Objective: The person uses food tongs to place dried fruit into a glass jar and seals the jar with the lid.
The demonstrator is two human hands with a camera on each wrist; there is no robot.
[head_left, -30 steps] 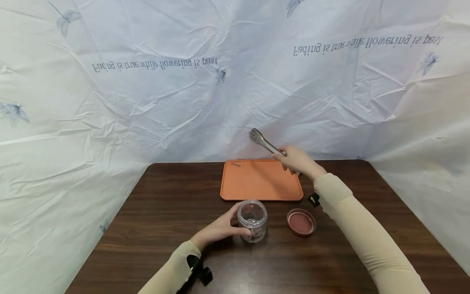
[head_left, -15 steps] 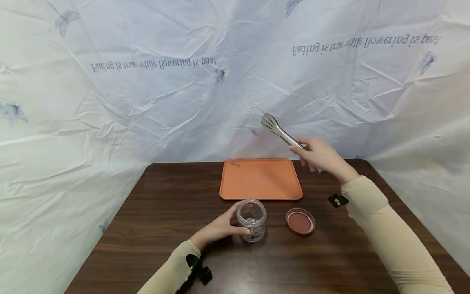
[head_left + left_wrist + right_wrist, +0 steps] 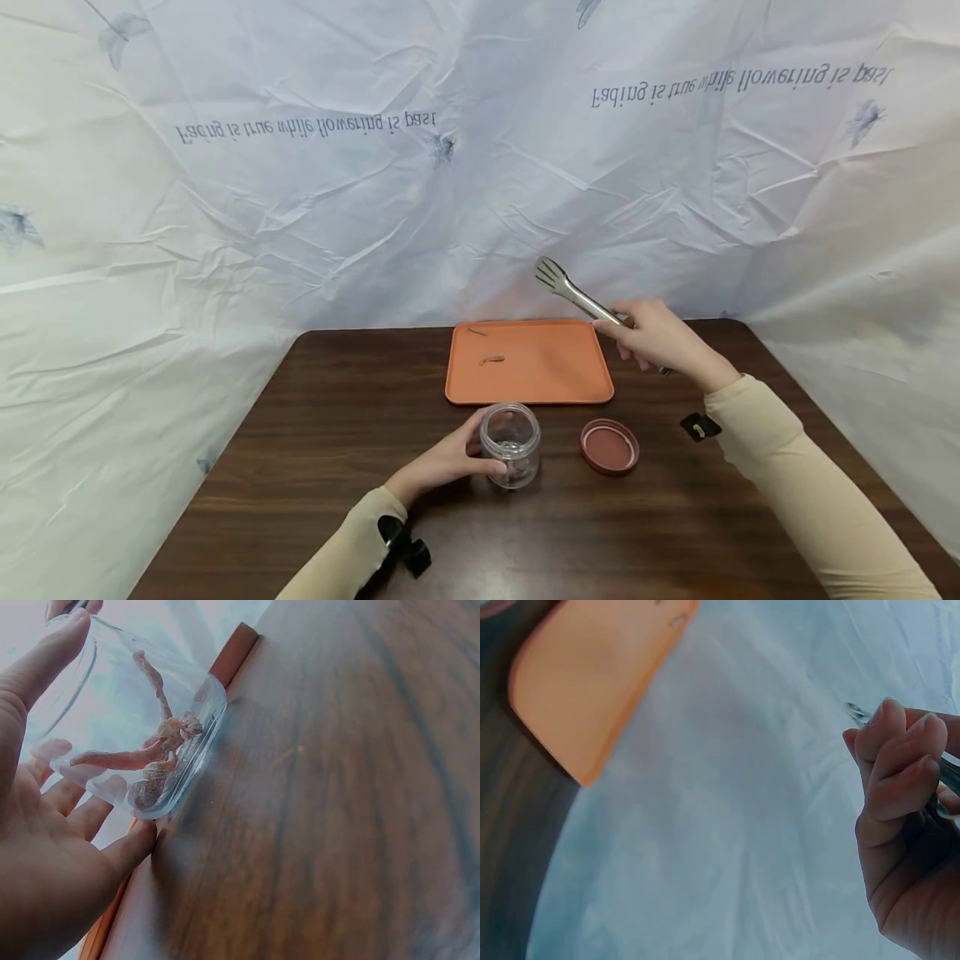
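Observation:
My left hand (image 3: 447, 458) grips a clear jar (image 3: 522, 468) standing without its lid on the table, thumb on one side and fingers round the other. Several reddish-brown, wrinkled strips (image 3: 124, 759) lie in the jar in the left wrist view. Raised right of the tray, my right hand (image 3: 660, 340) holds metal tongs (image 3: 588, 305) by the handles. The slotted tong head points up and left over the tray's far side, and no piece shows in it. On the orange tray (image 3: 547, 385) lie a small brownish strip (image 3: 492, 359) and a thin dark piece (image 3: 477, 332) near the far left corner.
A reddish-brown lid (image 3: 609, 448) lies inside up, right of the jar. The dark wood table (image 3: 360, 392) runs back to a white printed cloth (image 3: 352, 208) hanging behind and at both sides.
My right hand has moved right with the tongs, rising and then lowering slightly. A blurred piece was in the air half a second ago; a strip now lies on the tray. The left hand stays.

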